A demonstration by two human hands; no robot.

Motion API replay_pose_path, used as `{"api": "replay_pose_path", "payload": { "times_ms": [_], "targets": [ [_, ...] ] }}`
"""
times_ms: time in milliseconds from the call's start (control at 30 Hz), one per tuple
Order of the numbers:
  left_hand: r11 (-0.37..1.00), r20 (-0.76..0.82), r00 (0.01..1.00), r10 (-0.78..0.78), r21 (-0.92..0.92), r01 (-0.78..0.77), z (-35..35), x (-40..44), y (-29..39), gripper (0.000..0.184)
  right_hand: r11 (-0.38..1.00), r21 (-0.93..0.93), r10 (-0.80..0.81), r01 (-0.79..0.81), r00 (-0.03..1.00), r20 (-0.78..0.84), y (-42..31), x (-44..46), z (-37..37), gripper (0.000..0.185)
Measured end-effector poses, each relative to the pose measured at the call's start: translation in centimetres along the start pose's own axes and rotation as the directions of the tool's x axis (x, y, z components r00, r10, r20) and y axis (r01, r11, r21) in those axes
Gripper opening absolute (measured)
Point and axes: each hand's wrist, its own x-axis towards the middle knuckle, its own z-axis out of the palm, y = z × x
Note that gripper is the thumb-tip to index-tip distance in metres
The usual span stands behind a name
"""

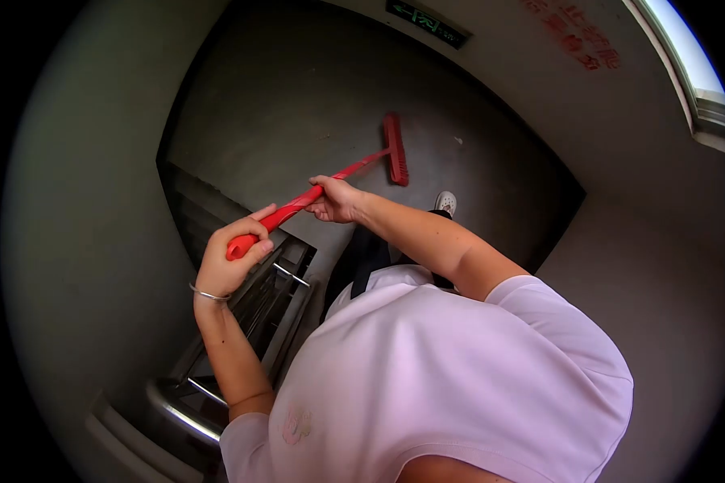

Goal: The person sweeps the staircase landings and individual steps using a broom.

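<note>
A red push broom (395,150) reaches out in front of me, its long head resting on the grey floor and its handle slanting back toward my chest. Near the handle's top end, my left hand (232,251) is wrapped round it, a thin bracelet on the wrist. Farther down the handle, my right hand (336,200) grips it with closed fingers. The bristle side of the head faces right, away from the handle. A small pale scrap (458,141) lies on the floor right of the head.
Stairs (197,197) drop away at the left of the landing floor (298,105). A metal stair railing (187,414) runs along my left side. Walls close in the far and right sides, with a green exit sign (429,22) and a window (693,56). My shoe (445,203) stands near the broom head.
</note>
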Motion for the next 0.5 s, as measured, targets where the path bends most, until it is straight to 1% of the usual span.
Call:
{"api": "replay_pose_path", "payload": {
  "times_ms": [67,133,167,200,267,333,367,400,433,467,500],
  "targets": [
    [0.996,-0.064,0.998,-0.023,0.08,0.028,-4.8,-1.9,-1.3,0.008,0.999,0.032,0.015,-0.018,0.995,0.096,1.0,5.3,4.7,0.025],
    [0.994,-0.122,0.992,-0.019,0.106,0.032,-8.7,-3.1,-2.0,0.008,1.0,-0.004,0.012,-0.012,0.996,0.09,1.2,9.0,9.0,0.022],
    [0.995,-0.128,0.992,-0.02,0.09,0.031,-9.8,-3.3,-2.4,0.008,1.0,-0.015,0.02,-0.019,0.997,0.078,1.1,10.3,10.6,0.022],
    [0.994,-0.058,0.998,0.001,0.107,0.005,-0.5,-1.5,1.4,0.01,0.999,0.03,-0.033,0.032,0.999,0.039,0.1,2.1,3.3,0.02],
    [0.99,-0.083,0.997,-0.002,0.142,0.014,-0.9,-1.9,1.7,0.012,1.0,0.016,-0.028,0.027,0.998,0.063,0.1,3.0,4.2,0.019],
    [0.994,-0.151,0.988,0.014,0.109,0.002,-1.1,-2.2,2.0,0.012,0.992,-0.121,-0.03,0.024,0.998,-0.05,-0.6,2.5,5.9,0.017],
    [0.994,-0.168,0.986,0.016,0.107,0.002,-1.1,-2.3,2.3,0.012,0.99,-0.136,-0.025,0.019,0.999,-0.044,-1.0,1.8,6.4,0.017],
    [0.998,-0.19,0.981,0.047,0.057,-0.037,-1.1,-2.4,2.5,0.01,0.994,-0.106,-0.027,0.02,0.998,-0.06,-1.4,0.4,6.7,0.017],
    [0.996,-0.203,0.975,0.087,-0.003,-0.09,0.8,-2.3,3.4,0.008,0.997,-0.076,-0.039,0.032,0.995,-0.093,-2.1,-3.0,5.2,0.017],
    [0.996,-0.223,0.971,0.087,-0.015,-0.092,1.1,-2.1,3.5,0.008,0.996,-0.087,-0.046,0.036,0.992,-0.118,-2.7,-4.6,4.8,0.018],
    [0.993,-0.188,0.976,0.108,-0.028,-0.116,1.5,-1.3,3.1,0.008,0.99,-0.131,-0.075,0.056,0.986,-0.147,-3.5,-5.2,3.7,0.019]
  ]
}}
